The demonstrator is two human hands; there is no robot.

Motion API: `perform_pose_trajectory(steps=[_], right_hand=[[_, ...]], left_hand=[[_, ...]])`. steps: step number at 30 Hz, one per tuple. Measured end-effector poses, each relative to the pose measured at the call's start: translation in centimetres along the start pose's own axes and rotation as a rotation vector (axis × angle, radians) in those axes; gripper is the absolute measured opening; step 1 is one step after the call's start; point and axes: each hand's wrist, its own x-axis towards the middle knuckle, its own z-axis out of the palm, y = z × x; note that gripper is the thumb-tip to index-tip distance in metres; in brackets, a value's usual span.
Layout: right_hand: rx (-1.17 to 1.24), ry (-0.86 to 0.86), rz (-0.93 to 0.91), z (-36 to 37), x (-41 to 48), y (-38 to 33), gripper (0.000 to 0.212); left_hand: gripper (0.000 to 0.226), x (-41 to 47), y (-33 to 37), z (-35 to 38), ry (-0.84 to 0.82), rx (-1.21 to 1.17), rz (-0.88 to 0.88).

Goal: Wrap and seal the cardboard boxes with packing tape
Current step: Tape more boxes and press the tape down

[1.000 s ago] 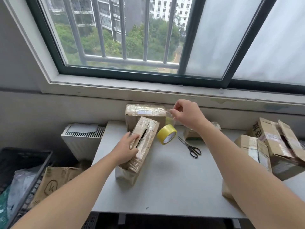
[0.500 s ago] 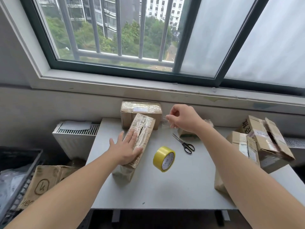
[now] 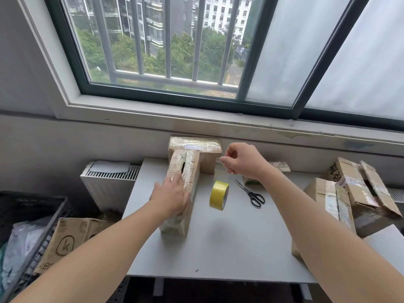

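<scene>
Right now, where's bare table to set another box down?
Biggest bare patch: the near half of the table, between the long box, the tape roll and the front edge. Narrow strip left of the long box. Crowded: the back, with scissors and right hand pinching tape strip; stacked boxes on the right.

- Left hand (image 3: 172,196) rests flat on long taped box (image 3: 185,171), on grey table (image 3: 218,254).
- Right hand (image 3: 242,160) pinches clear tape strip (image 3: 220,172); yellow roll (image 3: 218,195) hangs below it.
- Scissors (image 3: 251,193) lie just right of the roll.

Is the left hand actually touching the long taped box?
Touching. The head view shows the left hand lying flat against the long taped box.
</scene>
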Motion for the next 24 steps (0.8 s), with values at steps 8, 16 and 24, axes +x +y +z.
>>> perform_pose_trajectory(steps=[8,16,24], right_hand=[[-0.021,-0.039,0.001,0.5,-0.2,0.0,0.018],[0.027,-0.054,0.018,0.5,-0.4,0.4,0.018],[0.041,-0.063,0.033,0.9,-0.2,0.7,0.019]], left_hand=[[0.079,0.6,1.4,-0.9,-0.140,0.092,-0.075],[0.078,-0.6,0.4,1.0,0.109,-0.084,0.038],[0.061,-0.6,0.0,1.6,0.243,-0.076,0.064]])
